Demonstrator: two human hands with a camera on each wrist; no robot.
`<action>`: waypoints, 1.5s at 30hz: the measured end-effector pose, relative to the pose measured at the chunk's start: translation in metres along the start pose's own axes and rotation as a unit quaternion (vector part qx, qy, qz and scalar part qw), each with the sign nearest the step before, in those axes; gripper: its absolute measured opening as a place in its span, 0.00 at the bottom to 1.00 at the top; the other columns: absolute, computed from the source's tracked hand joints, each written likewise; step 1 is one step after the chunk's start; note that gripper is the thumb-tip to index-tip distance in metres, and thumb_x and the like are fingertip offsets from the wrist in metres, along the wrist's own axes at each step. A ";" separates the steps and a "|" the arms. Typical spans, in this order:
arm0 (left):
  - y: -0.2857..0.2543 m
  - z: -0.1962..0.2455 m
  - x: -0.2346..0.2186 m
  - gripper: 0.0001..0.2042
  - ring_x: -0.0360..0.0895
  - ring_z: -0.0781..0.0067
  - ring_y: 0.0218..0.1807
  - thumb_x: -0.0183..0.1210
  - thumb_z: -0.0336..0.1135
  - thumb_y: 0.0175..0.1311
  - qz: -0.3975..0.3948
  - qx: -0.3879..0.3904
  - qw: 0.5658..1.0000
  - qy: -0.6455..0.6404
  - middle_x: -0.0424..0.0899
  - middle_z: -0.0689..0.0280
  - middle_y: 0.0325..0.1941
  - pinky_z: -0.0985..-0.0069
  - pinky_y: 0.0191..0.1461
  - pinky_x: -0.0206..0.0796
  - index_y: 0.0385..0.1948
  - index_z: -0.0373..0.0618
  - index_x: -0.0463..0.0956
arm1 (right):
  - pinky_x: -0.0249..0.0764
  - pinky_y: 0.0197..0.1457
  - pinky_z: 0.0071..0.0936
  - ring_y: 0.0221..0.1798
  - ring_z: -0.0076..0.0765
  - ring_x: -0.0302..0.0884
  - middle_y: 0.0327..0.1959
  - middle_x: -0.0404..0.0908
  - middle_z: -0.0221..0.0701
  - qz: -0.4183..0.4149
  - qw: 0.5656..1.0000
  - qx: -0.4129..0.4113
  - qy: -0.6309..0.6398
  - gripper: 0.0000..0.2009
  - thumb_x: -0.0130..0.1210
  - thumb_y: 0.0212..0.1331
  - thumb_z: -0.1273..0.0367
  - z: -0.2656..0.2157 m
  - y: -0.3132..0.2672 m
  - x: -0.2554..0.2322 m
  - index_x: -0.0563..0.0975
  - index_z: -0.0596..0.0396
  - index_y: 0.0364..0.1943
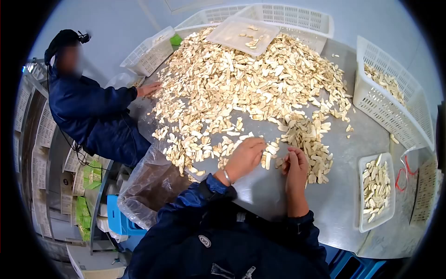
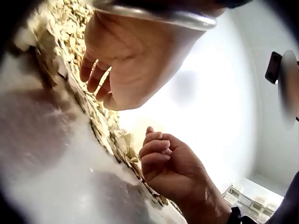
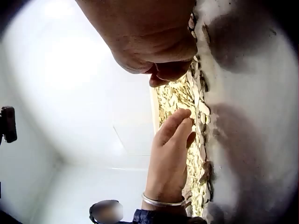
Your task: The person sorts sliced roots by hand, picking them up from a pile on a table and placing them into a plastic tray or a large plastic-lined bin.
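Pale, elongated dried slices (image 1: 260,79) form a broad heap across a metal table. My left hand (image 1: 245,159), with a silver bracelet at the wrist, reaches over loose slices at the heap's near edge. Its fingers point downward, loosely bent, with no slice visible between them in the left wrist view. To its right is my right hand (image 1: 296,169), beside a greyer pile of slices (image 1: 309,144). The fingers of that hand (image 2: 168,172) are curled in toward the thumb; whether a slice sits between them, I cannot tell.
A shallow white tray of slices (image 1: 376,188) lies at the right, below a tall white basket (image 1: 395,104). Another tray (image 1: 237,35) rests on the heap. A plastic-lined container (image 1: 148,186) stands at the left edge. Another person (image 1: 93,107) reaches toward the heap from the left.
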State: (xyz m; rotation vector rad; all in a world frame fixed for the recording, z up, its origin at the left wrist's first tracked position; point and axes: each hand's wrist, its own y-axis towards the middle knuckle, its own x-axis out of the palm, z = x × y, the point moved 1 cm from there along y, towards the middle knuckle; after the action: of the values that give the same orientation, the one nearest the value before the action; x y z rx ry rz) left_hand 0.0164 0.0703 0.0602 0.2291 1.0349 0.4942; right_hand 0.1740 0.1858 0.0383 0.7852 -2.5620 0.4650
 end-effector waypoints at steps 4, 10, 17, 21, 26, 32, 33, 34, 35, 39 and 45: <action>0.022 0.017 0.013 0.11 0.78 0.51 0.49 0.58 0.26 0.60 0.007 0.028 0.999 0.014 0.82 0.59 0.47 0.62 0.53 0.73 0.45 0.42 0.81 | 0.61 0.20 0.15 0.20 0.14 0.69 0.27 0.76 0.22 0.019 1.000 0.006 -0.020 0.07 0.50 0.72 0.68 -0.005 0.000 0.003 0.77 0.53 0.46; 0.018 0.002 0.012 0.11 0.80 0.58 0.36 0.59 0.25 0.59 -0.006 -0.036 0.999 0.002 0.81 0.61 0.36 0.66 0.40 0.75 0.43 0.43 0.80 | 0.61 0.20 0.16 0.19 0.15 0.68 0.25 0.76 0.23 0.000 1.000 -0.005 -0.010 0.06 0.51 0.71 0.69 0.002 0.003 -0.003 0.77 0.54 0.45; 0.001 0.000 0.004 0.11 0.77 0.85 0.32 0.63 0.25 0.65 -0.007 -0.211 0.952 -0.220 0.79 0.70 0.35 0.83 0.35 0.71 0.48 0.37 0.78 | 0.64 0.24 0.17 0.22 0.14 0.68 0.24 0.75 0.22 -0.065 0.992 0.001 -0.107 0.09 0.54 0.69 0.70 0.016 0.001 0.001 0.79 0.54 0.49; 0.002 0.020 -0.005 0.13 0.78 0.81 0.34 0.63 0.24 0.63 -0.034 -0.162 0.966 -0.200 0.80 0.67 0.37 0.81 0.36 0.72 0.49 0.39 0.78 | 0.63 0.28 0.16 0.26 0.11 0.66 0.24 0.73 0.18 -0.078 0.980 -0.045 -0.179 0.10 0.59 0.67 0.70 0.011 -0.004 0.008 0.80 0.57 0.50; 0.001 0.021 -0.016 0.13 0.80 0.69 0.38 0.62 0.24 0.60 0.001 -0.125 0.981 -0.148 0.81 0.62 0.38 0.75 0.39 0.73 0.47 0.42 0.79 | 0.62 0.30 0.15 0.27 0.11 0.65 0.24 0.72 0.16 -0.030 0.975 -0.080 -0.204 0.09 0.60 0.66 0.70 0.015 -0.001 0.004 0.82 0.57 0.46; -0.005 0.014 -0.008 0.15 0.77 0.49 0.50 0.63 0.28 0.57 0.004 -0.023 1.000 0.007 0.80 0.56 0.46 0.63 0.55 0.72 0.47 0.40 0.78 | 0.61 0.26 0.17 0.25 0.16 0.68 0.24 0.71 0.20 0.044 0.997 0.050 0.042 0.09 0.53 0.70 0.63 0.001 0.002 0.001 0.76 0.51 0.35; -0.005 0.021 -0.005 0.15 0.76 0.50 0.51 0.63 0.29 0.56 -0.008 0.005 1.000 0.007 0.80 0.57 0.47 0.63 0.55 0.72 0.47 0.41 0.78 | 0.60 0.25 0.18 0.26 0.18 0.68 0.24 0.71 0.21 0.056 0.991 0.066 0.099 0.10 0.51 0.71 0.61 -0.002 0.002 0.003 0.74 0.49 0.33; -0.007 0.021 0.000 0.16 0.77 0.51 0.51 0.64 0.29 0.56 -0.008 0.006 1.000 0.008 0.80 0.57 0.48 0.64 0.53 0.72 0.48 0.42 0.79 | 0.61 0.25 0.17 0.28 0.19 0.70 0.27 0.72 0.23 0.050 0.989 0.083 0.108 0.12 0.47 0.73 0.59 -0.003 0.003 0.003 0.71 0.48 0.33; -0.009 0.021 0.004 0.17 0.77 0.52 0.50 0.65 0.30 0.56 -0.009 0.007 1.000 0.008 0.80 0.58 0.49 0.64 0.52 0.72 0.48 0.42 0.79 | 0.61 0.24 0.18 0.28 0.19 0.70 0.27 0.72 0.23 0.033 0.992 0.083 0.092 0.11 0.48 0.73 0.60 -0.004 0.003 0.003 0.72 0.48 0.34; -0.014 0.014 0.008 0.18 0.78 0.54 0.45 0.66 0.30 0.55 -0.046 -0.051 0.997 0.017 0.80 0.60 0.41 0.64 0.49 0.72 0.49 0.44 0.78 | 0.62 0.22 0.18 0.25 0.19 0.70 0.28 0.73 0.22 -0.028 0.994 0.099 0.047 0.07 0.52 0.72 0.63 -0.006 0.000 0.002 0.74 0.50 0.38; -0.011 0.020 0.004 0.16 0.78 0.55 0.39 0.63 0.29 0.55 -0.024 -0.080 0.996 0.040 0.78 0.63 0.32 0.63 0.42 0.71 0.47 0.47 0.78 | 0.67 0.21 0.19 0.23 0.20 0.76 0.29 0.78 0.25 -0.061 0.990 0.124 -0.021 0.07 0.54 0.71 0.67 0.002 -0.001 0.006 0.77 0.53 0.46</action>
State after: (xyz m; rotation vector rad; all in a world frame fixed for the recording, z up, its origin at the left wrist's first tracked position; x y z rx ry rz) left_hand 0.0388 0.0638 0.0626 0.0432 1.0711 0.5432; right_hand 0.1697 0.1818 0.0394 1.0410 -2.5063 0.7437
